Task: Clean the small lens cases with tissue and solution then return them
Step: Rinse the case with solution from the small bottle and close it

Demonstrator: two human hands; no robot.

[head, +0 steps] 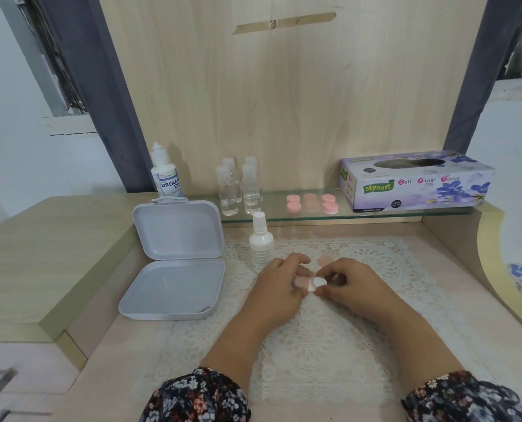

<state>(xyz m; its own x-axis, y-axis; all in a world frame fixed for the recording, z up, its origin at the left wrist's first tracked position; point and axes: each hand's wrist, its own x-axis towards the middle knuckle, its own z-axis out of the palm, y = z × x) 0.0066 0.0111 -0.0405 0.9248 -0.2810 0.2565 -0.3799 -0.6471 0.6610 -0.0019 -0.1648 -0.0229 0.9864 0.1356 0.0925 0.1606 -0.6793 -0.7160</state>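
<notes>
two hands pinching one small lens case [310,284], pink cup, white cap, left hand [279,284], right hand [349,286]

Six pink lens cases [311,202], four clear bottles [239,185]

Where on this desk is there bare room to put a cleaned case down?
Free: the lace mat right of the right hand, and its near part between the forearms. Crowded: the glass shelf, and around the spray bottle and open box left.
</notes>
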